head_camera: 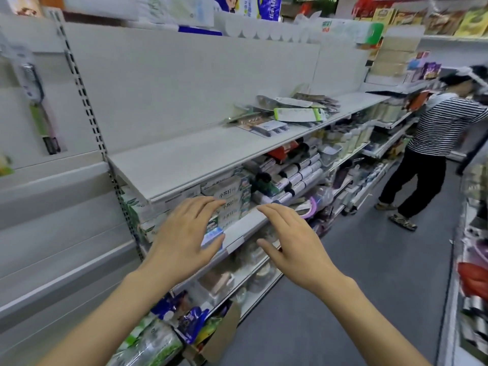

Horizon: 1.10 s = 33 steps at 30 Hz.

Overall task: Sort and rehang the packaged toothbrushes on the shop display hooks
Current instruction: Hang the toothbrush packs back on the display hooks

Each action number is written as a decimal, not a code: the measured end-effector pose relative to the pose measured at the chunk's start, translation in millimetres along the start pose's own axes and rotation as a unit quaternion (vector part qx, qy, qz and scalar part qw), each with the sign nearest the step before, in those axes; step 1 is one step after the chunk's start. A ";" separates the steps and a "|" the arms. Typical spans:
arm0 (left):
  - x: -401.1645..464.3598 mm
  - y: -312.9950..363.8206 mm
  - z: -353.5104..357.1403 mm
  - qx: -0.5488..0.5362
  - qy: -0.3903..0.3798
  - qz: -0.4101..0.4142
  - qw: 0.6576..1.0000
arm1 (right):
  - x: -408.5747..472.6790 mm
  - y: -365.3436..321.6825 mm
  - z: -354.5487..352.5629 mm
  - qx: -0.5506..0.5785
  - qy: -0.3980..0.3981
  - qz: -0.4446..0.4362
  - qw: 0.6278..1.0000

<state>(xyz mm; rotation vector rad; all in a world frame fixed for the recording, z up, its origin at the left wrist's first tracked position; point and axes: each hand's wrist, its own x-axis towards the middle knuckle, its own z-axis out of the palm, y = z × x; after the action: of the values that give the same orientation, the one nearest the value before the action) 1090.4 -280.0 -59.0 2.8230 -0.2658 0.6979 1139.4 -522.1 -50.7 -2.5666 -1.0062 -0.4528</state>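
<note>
Head view looks down a shop aisle, and nearest are two bare forearms reaching forward. Both the left hand (182,233) and the right hand (293,240) hover palm down with fingers spread and relaxed, holding nothing, just in front of a white metal shelf edge (245,231). Under the left fingertips sit stacked toothpaste boxes (229,204), glossy green and white card. Below them, near the floor, lie crinkly plastic bags (190,322) in blue and green beside a brown cardboard flap.

Farther up, a smooth, pale grey shelf board (184,159) runs away to the right. On its far end lies a loose heap of packaged toothbrushes (287,113), flat blister packs with clear plastic fronts, one with a bright green border; none hangs on a hook. Behind it stands a plain white back panel (184,83), and at its left a slotted metal upright (84,93). At far left one long blister pack (39,107) hangs on the wall panel.

Grey flooring (369,273) fills the aisle. At the far right a person in a striped top (446,125) and dark trousers faces the shelves.
</note>
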 end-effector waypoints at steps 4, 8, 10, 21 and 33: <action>55.6 -14.6 30.7 -0.007 0.004 0.010 1.000 | 36.6 41.0 10.6 -0.009 0.004 0.006 1.000; 117.7 -29.6 64.9 -0.026 0.010 0.026 0.999 | 79.3 85.2 16.0 -0.013 0.001 0.025 1.000; 147.8 -36.0 78.9 -0.034 0.016 0.027 0.999 | 102.4 106.9 16.8 -0.012 -0.007 0.032 0.999; 269.5 -48.3 116.4 -0.027 0.014 0.022 0.999 | 205.3 206.9 30.4 -0.030 -0.006 0.042 0.999; 364.3 -62.4 135.9 0.061 0.005 -0.090 0.994 | 329.3 327.8 52.6 0.023 -0.009 -0.026 0.999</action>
<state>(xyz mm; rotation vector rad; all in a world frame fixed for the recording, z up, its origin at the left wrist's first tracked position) 1481.1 -299.0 -13.3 2.9100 0.0335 0.7091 1606.3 -532.1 -27.4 -2.5128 -1.0804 -0.4147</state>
